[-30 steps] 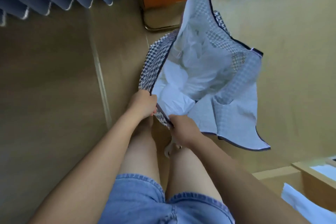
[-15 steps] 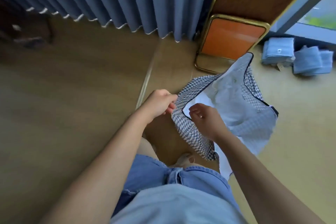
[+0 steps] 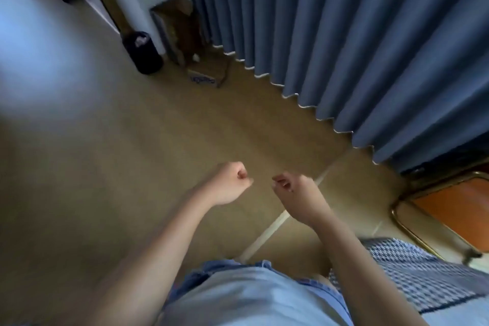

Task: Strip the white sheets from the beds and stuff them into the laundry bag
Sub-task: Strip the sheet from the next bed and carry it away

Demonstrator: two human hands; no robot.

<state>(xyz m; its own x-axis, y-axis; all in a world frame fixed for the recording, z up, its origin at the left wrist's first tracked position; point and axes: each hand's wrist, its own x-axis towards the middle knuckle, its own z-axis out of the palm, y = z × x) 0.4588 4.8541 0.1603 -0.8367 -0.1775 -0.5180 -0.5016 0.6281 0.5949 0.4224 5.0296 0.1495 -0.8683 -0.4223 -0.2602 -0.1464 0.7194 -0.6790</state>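
The houndstooth laundry bag [image 3: 412,275] lies on the floor at the lower right, partly behind my right forearm. Its opening and the white sheets are not visible. My left hand [image 3: 232,184] is raised over the bare floor in a closed fist with nothing in it. My right hand [image 3: 293,193] hovers just to its right, fingers curled, also holding nothing that I can see. Both hands are above and left of the bag, not touching it.
A blue curtain [image 3: 330,34] hangs across the upper right. An orange panel in a brass frame [image 3: 455,206] stands at the right edge. A black bin [image 3: 143,53], a cardboard box [image 3: 177,26] and a small box [image 3: 206,77] sit by the far wall.
Both hands have let go of the bag's rim and risen away from it. The view has swung left, so the bag now sits at the lower right.
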